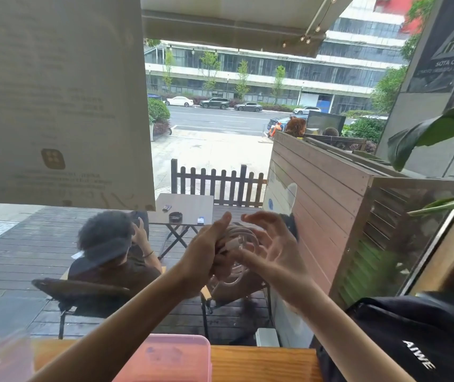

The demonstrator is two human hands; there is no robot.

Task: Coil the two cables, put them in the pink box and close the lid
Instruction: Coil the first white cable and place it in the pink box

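White cable coil (236,244), left hand (206,255) gripping, seemingly

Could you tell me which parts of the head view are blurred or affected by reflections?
In the head view, the right hand is motion-blurred and the white cable coil is smeared; the left hand is sharper; the pink box is soft at the frame's bottom edge; window glass casts faint reflections over the planter wall.

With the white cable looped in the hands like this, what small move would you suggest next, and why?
Probably wrap the last loose end: the left hand grips the coiled white cable, the right hand is open beside it, and the pink plastic box waits below.
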